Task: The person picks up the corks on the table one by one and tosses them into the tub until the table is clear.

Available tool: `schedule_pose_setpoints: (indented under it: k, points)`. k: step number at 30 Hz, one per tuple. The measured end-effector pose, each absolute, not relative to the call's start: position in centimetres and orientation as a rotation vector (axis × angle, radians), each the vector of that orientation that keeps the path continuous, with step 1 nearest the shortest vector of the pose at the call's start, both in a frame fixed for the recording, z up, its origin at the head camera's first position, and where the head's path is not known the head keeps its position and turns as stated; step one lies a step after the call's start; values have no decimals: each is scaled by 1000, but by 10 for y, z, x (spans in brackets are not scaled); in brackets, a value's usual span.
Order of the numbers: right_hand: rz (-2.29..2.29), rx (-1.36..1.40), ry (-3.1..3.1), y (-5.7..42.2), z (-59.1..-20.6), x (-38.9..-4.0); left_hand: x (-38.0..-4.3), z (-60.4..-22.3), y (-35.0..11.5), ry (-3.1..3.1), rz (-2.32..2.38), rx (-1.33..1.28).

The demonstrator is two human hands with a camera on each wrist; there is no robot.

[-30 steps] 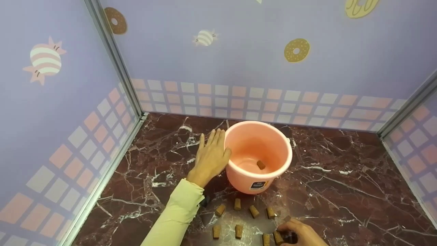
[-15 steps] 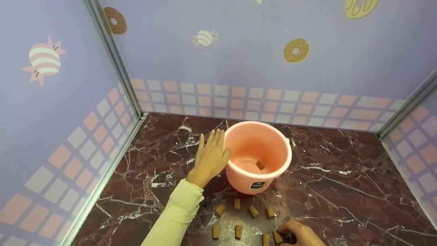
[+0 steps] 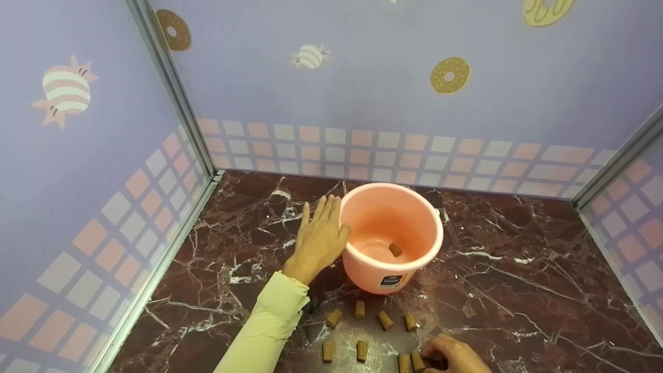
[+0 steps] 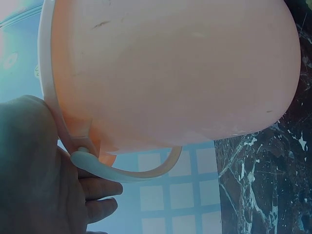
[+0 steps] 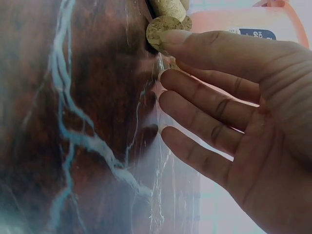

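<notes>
A pink bucket (image 3: 386, 220) stands upright on the dark marbled surface, with one brown cork (image 3: 395, 249) lying inside. My left hand (image 3: 318, 241) rests against the bucket's left rim, its fingers extended, near the handle (image 4: 131, 173). In front of the bucket, several corks (image 3: 360, 310) lie in two loose rows. At the lower right, my right hand (image 3: 456, 355) pinches a tapered cork (image 3: 417, 361) of the front row; in the right wrist view, the thumb is on the cork's round end (image 5: 161, 34), while the index fingertip is partly hidden. Another cork (image 3: 404, 363) lies beside it.
Purple patterned walls (image 3: 362, 93) enclose the marbled surface (image 3: 518, 280) at the left, back and right. The bucket stands close to the back wall. A shiny grey patch (image 3: 383, 342) lies beneath the corks.
The cork at my right hand has shifted slightly left, closer to its neighbour, and turned a little straighter. The left hand and the bucket have stayed in place.
</notes>
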State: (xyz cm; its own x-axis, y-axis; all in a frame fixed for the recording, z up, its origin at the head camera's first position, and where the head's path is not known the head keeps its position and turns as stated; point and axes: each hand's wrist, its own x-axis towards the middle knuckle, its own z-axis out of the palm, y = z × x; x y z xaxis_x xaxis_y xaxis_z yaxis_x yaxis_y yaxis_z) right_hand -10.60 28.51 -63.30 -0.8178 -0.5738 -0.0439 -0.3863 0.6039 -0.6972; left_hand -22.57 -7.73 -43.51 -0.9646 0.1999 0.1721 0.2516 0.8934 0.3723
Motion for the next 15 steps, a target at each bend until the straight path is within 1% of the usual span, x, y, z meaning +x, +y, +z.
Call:
schedule_pose_setpoints:
  k: [6, 13, 15]
  points:
    - [-1114, -897, 2573, 278, -620, -100, -226, -435, -78, -2934, -585, -344]
    - [-1122, -677, 2535, 270, -589, -96, -226, -436, -78, -2922, -598, -353]
    - [-1099, -676, 2565, 267, -580, -96, -226, -436, -77, -2922, -594, -355]
